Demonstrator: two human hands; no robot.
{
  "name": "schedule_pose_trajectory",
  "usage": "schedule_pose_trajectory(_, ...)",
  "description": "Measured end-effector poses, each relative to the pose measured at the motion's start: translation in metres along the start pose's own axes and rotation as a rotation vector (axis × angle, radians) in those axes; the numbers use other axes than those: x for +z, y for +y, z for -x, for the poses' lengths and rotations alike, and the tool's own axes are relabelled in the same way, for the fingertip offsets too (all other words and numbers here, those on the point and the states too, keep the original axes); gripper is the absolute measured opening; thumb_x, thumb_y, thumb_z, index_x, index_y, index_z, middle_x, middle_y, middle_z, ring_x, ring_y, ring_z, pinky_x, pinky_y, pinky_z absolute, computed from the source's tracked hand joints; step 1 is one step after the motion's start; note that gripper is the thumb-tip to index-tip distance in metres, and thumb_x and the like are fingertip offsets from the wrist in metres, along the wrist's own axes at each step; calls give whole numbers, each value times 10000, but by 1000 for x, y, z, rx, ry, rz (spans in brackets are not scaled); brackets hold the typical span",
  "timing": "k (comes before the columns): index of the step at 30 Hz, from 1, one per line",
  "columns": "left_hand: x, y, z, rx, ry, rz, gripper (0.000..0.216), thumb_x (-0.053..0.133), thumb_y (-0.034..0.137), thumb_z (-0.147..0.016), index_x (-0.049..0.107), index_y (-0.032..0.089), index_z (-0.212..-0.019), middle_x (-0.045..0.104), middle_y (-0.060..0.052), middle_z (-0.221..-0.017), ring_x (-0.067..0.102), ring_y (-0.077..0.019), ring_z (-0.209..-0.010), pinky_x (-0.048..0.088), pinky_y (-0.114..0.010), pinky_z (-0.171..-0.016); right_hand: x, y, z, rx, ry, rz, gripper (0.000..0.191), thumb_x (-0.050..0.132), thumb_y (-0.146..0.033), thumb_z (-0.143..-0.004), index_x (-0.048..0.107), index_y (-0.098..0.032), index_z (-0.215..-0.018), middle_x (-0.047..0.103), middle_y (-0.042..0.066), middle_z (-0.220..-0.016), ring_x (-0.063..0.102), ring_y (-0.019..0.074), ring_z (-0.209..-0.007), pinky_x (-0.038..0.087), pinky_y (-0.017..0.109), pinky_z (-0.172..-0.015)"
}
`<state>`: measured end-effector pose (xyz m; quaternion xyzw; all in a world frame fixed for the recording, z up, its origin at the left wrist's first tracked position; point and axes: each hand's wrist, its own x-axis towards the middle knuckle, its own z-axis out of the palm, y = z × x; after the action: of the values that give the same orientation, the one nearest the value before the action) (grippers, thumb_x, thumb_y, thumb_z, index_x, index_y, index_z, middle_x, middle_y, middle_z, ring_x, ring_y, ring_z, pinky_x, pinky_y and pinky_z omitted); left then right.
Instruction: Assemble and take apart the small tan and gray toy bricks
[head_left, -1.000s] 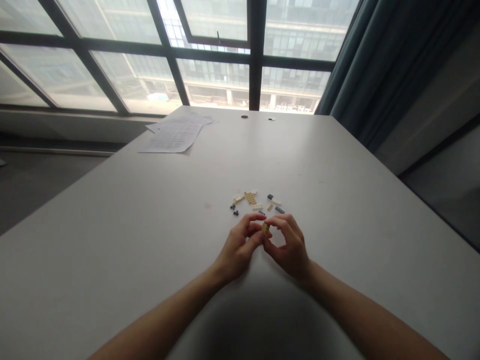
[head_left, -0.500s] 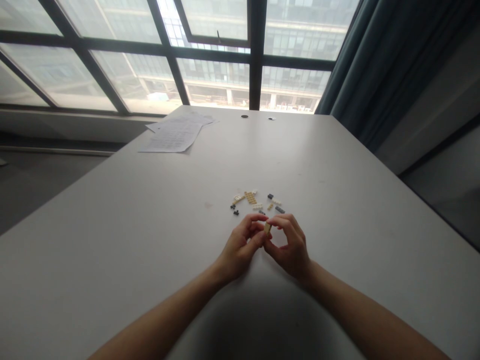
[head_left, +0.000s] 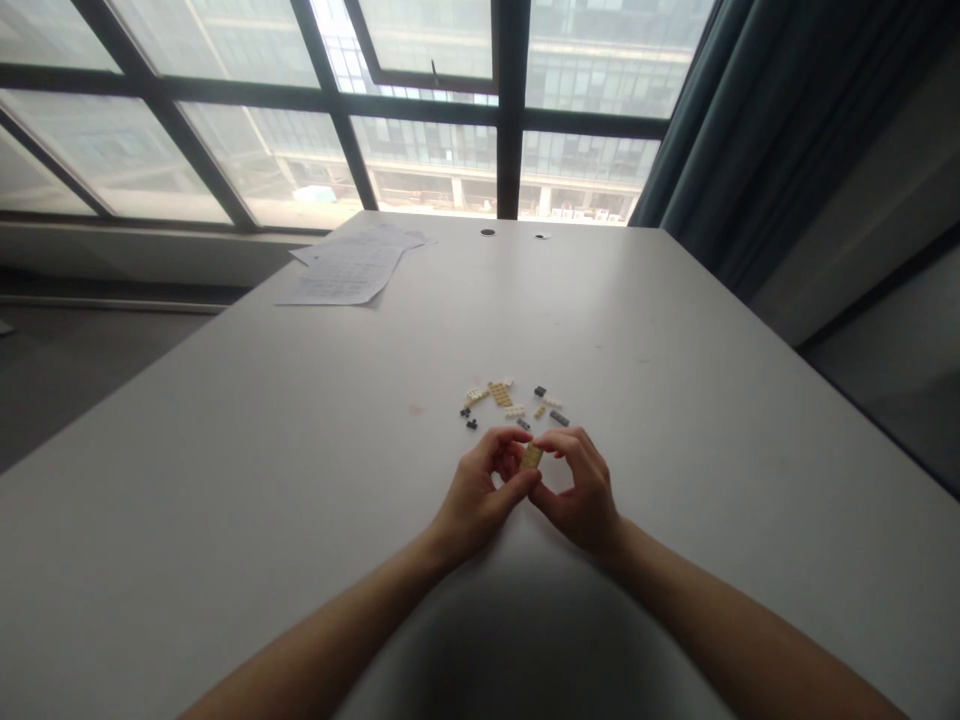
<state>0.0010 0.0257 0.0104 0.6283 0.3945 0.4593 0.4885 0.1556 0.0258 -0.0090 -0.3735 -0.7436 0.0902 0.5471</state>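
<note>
Between the fingertips of both hands is a small tan building brick (head_left: pixel 532 456), its broad face turned toward me. My left hand (head_left: pixel 486 487) grips it from the left with thumb and fingers. From the right, my right hand (head_left: pixel 581 487) pinches it, thumb below and index finger on top. Just beyond the fingers lie loose pieces: a tan studded plate (head_left: pixel 500 394), a white strip (head_left: pixel 514 411), a dark grey strip (head_left: pixel 559 418) and a small tan piece (head_left: pixel 540 411). Small black pieces (head_left: pixel 472 424) sit to the left. Fingers partly cover the held brick.
The pieces lie on a large white table (head_left: pixel 225 480). Printed paper sheets (head_left: pixel 345 270) rest at its far left. Two round cable holes, one dark (head_left: pixel 487 232), are near the far edge. A dark curtain (head_left: pixel 697 140) hangs at the right, beside the windows.
The tan brick has turned between my fingers, so more of its broad face now shows. Both hands stay in nearly the same place, and the loose pieces have not moved.
</note>
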Motion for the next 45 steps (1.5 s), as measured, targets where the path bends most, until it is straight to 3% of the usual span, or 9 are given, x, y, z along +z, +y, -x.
schedule_pose_trajectory(45,-1,-2,1,0,94,5,228,649,314,-822,601,172,-993,594,2,-730,542,-127,-667,449,-240,-643,1,2,-1,42,-74,19,252,661,-230,-788,562,-214,-1019,624,36,-852,583,198,-787,515,364,-706)
